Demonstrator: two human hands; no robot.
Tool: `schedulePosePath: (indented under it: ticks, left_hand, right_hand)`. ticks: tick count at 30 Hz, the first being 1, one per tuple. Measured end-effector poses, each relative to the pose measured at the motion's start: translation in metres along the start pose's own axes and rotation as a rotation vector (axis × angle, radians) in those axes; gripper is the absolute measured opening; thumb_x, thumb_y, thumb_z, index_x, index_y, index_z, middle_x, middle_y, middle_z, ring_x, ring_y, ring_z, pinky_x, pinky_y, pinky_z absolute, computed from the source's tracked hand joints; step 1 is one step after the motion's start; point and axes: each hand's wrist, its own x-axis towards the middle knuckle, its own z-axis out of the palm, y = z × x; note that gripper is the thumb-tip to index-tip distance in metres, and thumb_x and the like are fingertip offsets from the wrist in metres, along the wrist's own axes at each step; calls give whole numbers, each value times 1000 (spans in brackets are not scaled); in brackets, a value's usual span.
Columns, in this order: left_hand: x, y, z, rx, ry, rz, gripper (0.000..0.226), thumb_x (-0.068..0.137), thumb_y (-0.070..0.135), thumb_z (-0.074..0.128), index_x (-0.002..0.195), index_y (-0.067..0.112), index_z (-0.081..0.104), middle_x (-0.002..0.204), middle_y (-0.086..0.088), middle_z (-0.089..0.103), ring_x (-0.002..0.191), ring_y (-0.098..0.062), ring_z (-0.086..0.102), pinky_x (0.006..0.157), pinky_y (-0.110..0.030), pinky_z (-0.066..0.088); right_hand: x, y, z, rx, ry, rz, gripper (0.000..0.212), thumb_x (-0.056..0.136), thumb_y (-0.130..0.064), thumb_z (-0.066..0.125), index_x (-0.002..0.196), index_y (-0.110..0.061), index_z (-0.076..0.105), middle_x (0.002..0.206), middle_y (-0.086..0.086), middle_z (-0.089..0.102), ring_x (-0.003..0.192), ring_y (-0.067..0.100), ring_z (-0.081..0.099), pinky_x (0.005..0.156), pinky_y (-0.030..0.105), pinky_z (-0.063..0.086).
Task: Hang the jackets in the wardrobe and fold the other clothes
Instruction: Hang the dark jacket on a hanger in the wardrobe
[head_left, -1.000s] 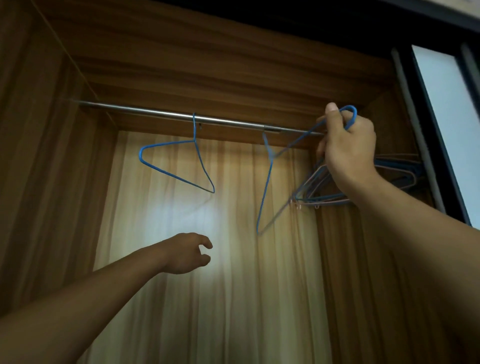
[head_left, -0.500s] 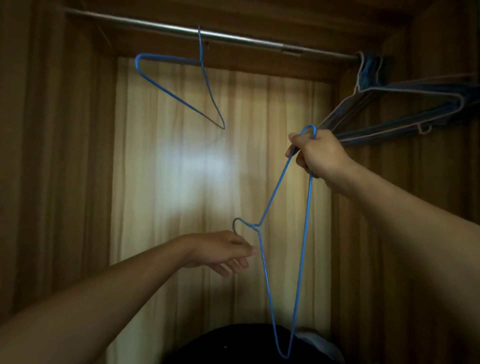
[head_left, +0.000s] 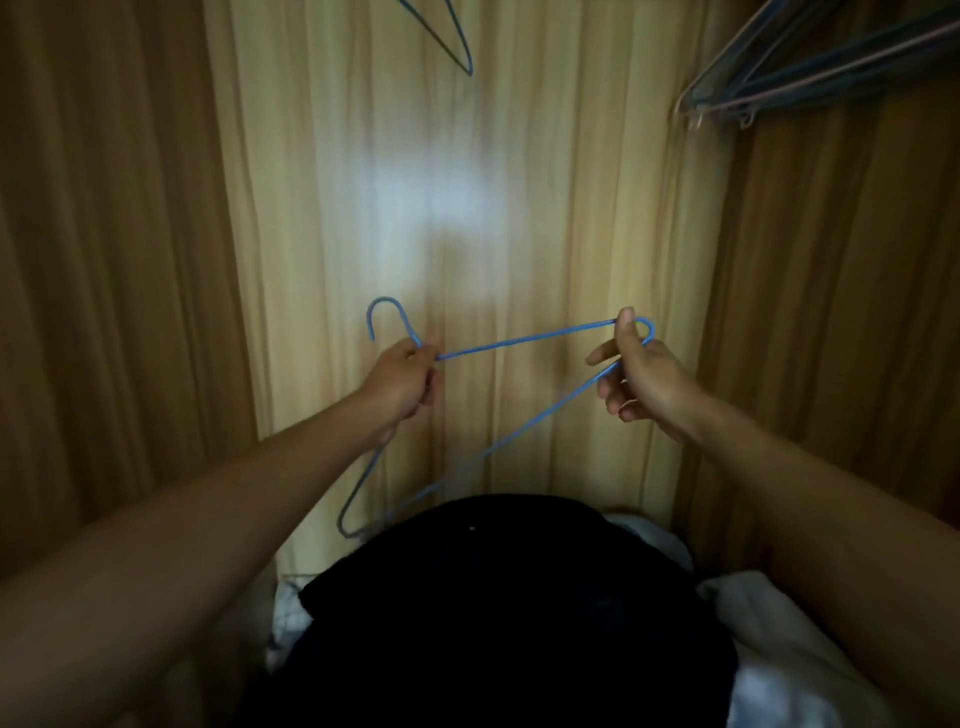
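A blue wire hanger (head_left: 524, 340) is held out in front of me inside the wardrobe. My left hand (head_left: 402, 382) grips its neck just below the hook, which curls up at the left. My right hand (head_left: 641, 376) holds the hanger's right corner, thumb on top and fingers loosely curled round the wire. The hanger's lower corner dips behind a dark garment (head_left: 509, 613) piled at the bottom of the view. White cloth (head_left: 769, 639) lies beside and under the dark garment.
Another blue hanger (head_left: 457, 41) hangs at the top centre. A bunch of several hangers (head_left: 810, 67) juts in from the top right. Wooden wardrobe walls (head_left: 104, 260) close in on the left and right, with a pale back panel (head_left: 467, 197) ahead.
My right hand brought the hanger down off the rail. My left hand rose and took hold of its neck. The view tilted down, so the rail left sight and the dark garment came in.
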Motion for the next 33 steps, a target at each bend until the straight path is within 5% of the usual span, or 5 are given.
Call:
schedulePosePath:
  ticks: [5,10,13,21,33]
  left_hand:
    - [0,-15,-6,211,-78,87,31,108,30,42,83,15,52,65,-2,45,50,-11,34,39,-16,28]
    - [1,-46,1,411,-233,97,33,106,34,47,85,13,61,67,1,52,58,-13,44,56,-27,36]
    - [-6,-61,9,534,-282,120,33,107,32,45,85,12,58,64,3,49,52,-6,43,55,-23,35]
    - [-20,-83,25,588,-293,85,30,107,29,46,86,10,58,61,5,46,43,2,42,55,-21,34]
    - [-10,-64,-24,446,-189,42,31,106,29,48,86,9,59,66,-3,42,55,-13,37,51,-22,31]
  right_hand:
    - [-18,77,20,-595,-447,-10,80,65,-100,34,99,-34,64,101,-8,66,97,7,62,77,18,46]
    - [-23,169,24,-982,-505,156,137,50,-109,21,160,-27,25,153,11,47,136,32,48,111,39,42]
    - [-31,188,23,-804,-547,193,98,86,-80,47,159,-18,24,153,4,40,142,28,41,112,29,33]
    - [3,208,34,-500,-226,224,30,87,-38,70,100,-11,68,95,10,70,83,26,68,67,33,55]
    - [11,128,17,-714,93,-121,36,95,-23,62,127,-8,55,103,14,67,88,29,63,65,31,45]
